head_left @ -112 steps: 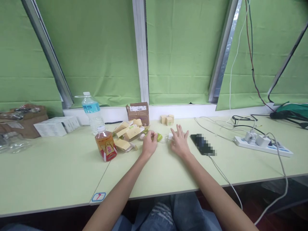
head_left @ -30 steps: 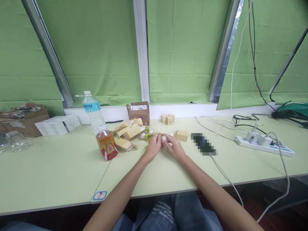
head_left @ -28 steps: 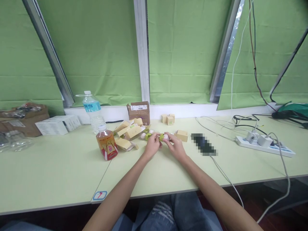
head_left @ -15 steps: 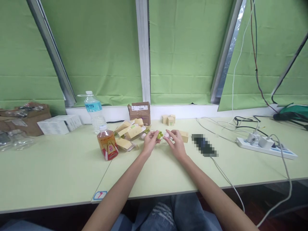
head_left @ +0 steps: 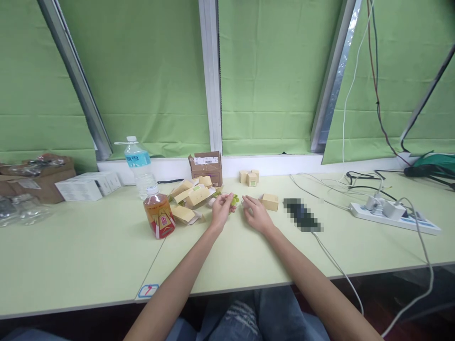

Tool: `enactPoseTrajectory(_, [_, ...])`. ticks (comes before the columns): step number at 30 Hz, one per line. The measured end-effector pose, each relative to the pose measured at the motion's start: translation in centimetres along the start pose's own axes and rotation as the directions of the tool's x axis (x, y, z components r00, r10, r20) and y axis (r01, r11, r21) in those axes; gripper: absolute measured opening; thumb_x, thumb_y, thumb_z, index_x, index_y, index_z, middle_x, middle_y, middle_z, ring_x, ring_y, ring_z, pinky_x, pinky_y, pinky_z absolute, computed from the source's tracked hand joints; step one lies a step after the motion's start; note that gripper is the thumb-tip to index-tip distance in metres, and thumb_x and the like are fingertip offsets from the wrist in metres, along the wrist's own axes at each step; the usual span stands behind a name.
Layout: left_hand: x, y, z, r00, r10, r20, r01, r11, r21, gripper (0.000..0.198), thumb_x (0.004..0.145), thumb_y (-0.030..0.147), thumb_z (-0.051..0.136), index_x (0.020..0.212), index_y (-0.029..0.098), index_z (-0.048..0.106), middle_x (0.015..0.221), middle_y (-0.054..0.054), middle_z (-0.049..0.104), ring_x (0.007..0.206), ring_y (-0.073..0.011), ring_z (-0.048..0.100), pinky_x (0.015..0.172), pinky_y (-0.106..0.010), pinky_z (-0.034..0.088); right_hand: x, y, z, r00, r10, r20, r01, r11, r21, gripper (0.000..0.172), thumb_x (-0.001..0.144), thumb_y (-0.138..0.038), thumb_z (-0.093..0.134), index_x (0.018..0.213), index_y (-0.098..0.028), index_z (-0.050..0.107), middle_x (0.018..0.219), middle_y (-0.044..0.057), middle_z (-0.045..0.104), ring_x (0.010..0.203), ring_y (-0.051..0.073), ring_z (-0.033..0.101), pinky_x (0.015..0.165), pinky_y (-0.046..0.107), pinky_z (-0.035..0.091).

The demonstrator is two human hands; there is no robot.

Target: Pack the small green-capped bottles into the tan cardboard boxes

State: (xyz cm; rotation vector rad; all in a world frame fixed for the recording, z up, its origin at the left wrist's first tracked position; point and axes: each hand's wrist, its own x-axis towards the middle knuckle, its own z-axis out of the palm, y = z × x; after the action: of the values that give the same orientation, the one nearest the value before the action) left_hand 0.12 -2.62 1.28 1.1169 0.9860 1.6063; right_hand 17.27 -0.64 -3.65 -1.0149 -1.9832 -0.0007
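Note:
A small green petal-shaped piece (head_left: 234, 199) is pinched in the fingertips of my left hand (head_left: 222, 211). Just to the right, my right hand (head_left: 257, 214) is turned palm down, its fingers together and bent toward the green piece. What its fingertips hold is mostly hidden; only a thin pale edge shows. Behind my right hand lies a small closed tan carton (head_left: 270, 201). Opened tan cartons (head_left: 194, 193) are heaped to the left of my left hand.
A tea bottle (head_left: 159, 214) and a water bottle (head_left: 138, 166) stand left. A brown box (head_left: 206, 168) and several small tan boxes (head_left: 251, 178) sit at the back. To the right are a blurred-out dark object (head_left: 302, 215), cables and a power strip (head_left: 394, 218).
My right hand has rolled over to palm down, and the whitish round piece seen in its fingers earlier is now out of sight. My left hand still grips the green piece.

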Motion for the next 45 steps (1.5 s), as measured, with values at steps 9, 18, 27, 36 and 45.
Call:
enactPoseTrajectory(9, [-1.0,0.4,0.4,0.988,-0.072,0.133,0.067,0.997,0.041,0.053,0.075,0.063,0.079,0.088,0.014,0.064,0.072,-0.003,0.069,0.052,-0.0121,0.063,0.048,-0.023,0.048,-0.5,-3.6,-2.8,0.985,-0.135,-0.105,0.150,0.976,0.156,0.053,0.098,-0.028,0.055,0.150,-0.025,0.045,0.143,0.013,0.056,0.134,0.027,0.054,0.113,0.048,0.048])
enactPoseTrajectory(18, [-1.4,-0.2,0.7,0.965,-0.134,0.225,0.133,0.991,0.021,0.056,0.078,0.067,0.074,0.086,0.012,0.068,0.068,-0.004,0.069,0.054,-0.0125,0.061,0.053,-0.025,0.048,-0.4,-3.0,-1.9,0.987,-0.044,-0.155,0.081,0.968,0.237,0.048,0.100,-0.040,0.059,0.144,-0.023,0.052,0.122,0.014,0.065,0.110,0.027,0.065,0.093,0.045,0.059])
enactPoseTrajectory(27, [-1.0,0.0,0.0,0.963,-0.032,0.267,0.015,0.998,0.064,0.045,0.069,0.052,0.086,0.083,0.010,0.075,0.066,-0.003,0.067,0.059,-0.0105,0.057,0.059,-0.024,0.044,-0.4,-3.6,-2.4,0.972,0.141,-0.186,-0.047,0.900,0.434,0.049,0.095,-0.049,0.066,0.135,-0.021,0.060,0.118,0.013,0.068,0.101,0.024,0.065,0.084,0.039,0.062])
enactPoseTrajectory(36, [-1.1,0.1,-0.1,0.967,0.061,0.249,-0.079,0.995,0.064,0.039,0.069,0.048,0.086,0.075,0.011,0.077,0.060,-0.002,0.063,0.055,-0.0099,0.052,0.056,-0.025,0.040,-0.7,-4.0,-2.5,0.979,0.152,-0.138,-0.057,0.847,0.529,0.050,0.092,-0.050,0.069,0.134,-0.024,0.063,0.118,0.012,0.068,0.102,0.023,0.067,0.086,0.039,0.063])
enactPoseTrajectory(45, [-1.5,0.1,0.1,0.969,0.112,0.221,-0.127,0.991,0.052,0.034,0.068,0.046,0.085,0.070,0.013,0.077,0.057,0.000,0.058,0.054,-0.0096,0.046,0.054,-0.025,0.035,-0.8,-4.4,-2.6,0.982,0.145,-0.120,-0.056,0.832,0.552,0.053,0.090,-0.053,0.071,0.134,-0.023,0.066,0.118,0.012,0.069,0.104,0.025,0.068,0.091,0.044,0.063])
